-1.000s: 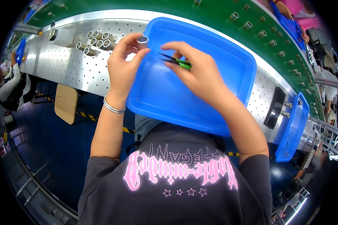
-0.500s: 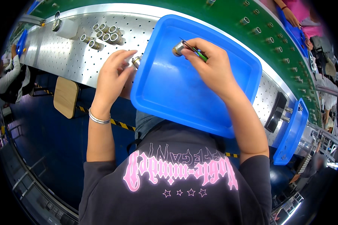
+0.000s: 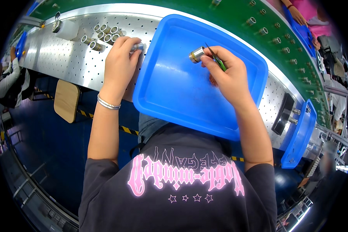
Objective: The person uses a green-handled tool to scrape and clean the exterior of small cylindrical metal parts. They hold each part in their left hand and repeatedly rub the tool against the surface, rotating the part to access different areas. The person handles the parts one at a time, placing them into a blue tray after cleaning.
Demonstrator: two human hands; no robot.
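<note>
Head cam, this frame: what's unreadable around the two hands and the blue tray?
- Cylinder under the left hand: head view, fingers cover all but its metal end.
- Green-handled tweezers: lower half hidden inside the right hand.
- Reddish speck on the blue tray: too small to identify, part behind the thumb.
- Tray's near edge: hidden by the person's dark shirt.

Bright, even overhead light; soft glare on perforated metal table (image 3: 69,65); heavy fisheye bending (black corners); sharp centre.
</note>
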